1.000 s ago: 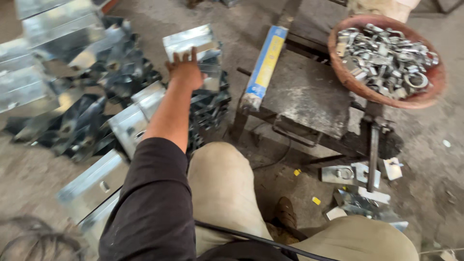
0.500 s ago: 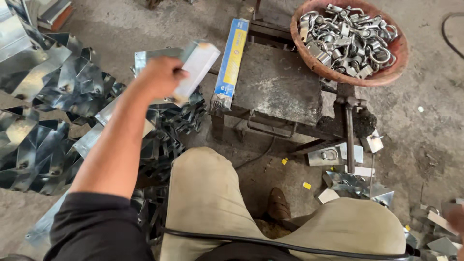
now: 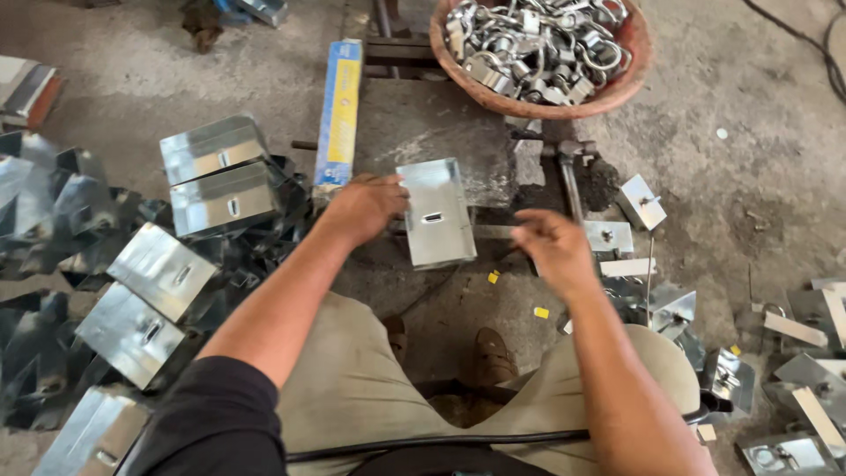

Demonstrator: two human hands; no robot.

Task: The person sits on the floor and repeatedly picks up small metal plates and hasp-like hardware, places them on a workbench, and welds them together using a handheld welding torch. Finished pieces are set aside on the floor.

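My left hand [image 3: 363,207] grips the left edge of a shiny folded sheet-metal piece [image 3: 435,211] with a small slot in its middle. The piece lies across the front edge of a dark metal work block [image 3: 441,132]. My right hand [image 3: 552,249] hovers just right of the piece, fingers apart and holding nothing. To my left lies a heap of similar folded metal pieces [image 3: 211,172], several of them stacked.
A reddish bowl [image 3: 617,84] full of metal rings and clips sits at the block's far right. A long blue and yellow box [image 3: 339,110] lies along its left side. Small bracket plates [image 3: 641,201] are scattered on the floor at right. My knees are below.
My left hand took a folded metal piece from the heap on the left and brought it onto the work block. My right hand has come into view beside it.
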